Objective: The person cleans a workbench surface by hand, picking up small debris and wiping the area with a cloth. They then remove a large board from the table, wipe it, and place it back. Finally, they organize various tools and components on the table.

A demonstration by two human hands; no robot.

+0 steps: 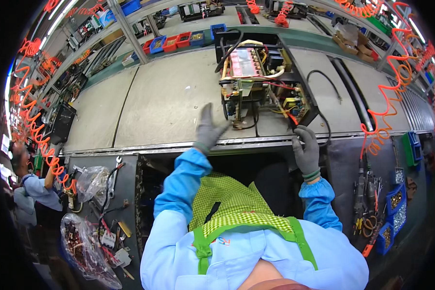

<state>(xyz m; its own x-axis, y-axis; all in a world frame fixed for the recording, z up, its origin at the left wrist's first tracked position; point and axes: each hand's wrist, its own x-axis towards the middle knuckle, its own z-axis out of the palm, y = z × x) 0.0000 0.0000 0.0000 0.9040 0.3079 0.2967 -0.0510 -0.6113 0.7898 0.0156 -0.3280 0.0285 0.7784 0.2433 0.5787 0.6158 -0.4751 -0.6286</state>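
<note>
An opened electrical unit point(275, 84) in a black metal case stands on the work surface, its boards, wires and a pink-and-white block point(245, 62) exposed. My left hand point(210, 129), in a grey glove, is spread open beside the unit's near left corner and holds nothing. At the near right corner, my right hand point(306, 151), also gloved, has its fingers curled with thumb and forefinger close together. A thin red-orange piece point(292, 118) meets its fingertips; whether it is a tool handle or a wire I cannot make out. A black cable point(327, 126) hangs over the edge beside this hand.
Wrenches point(114, 179), bagged parts point(87, 249) and connectors lie on the left side bench. Hand tools point(367, 203) and blue screw bins point(395, 199) sit at the right. Coiled red air hoses point(389, 92) hang down. Another person point(34, 186) works at the far left.
</note>
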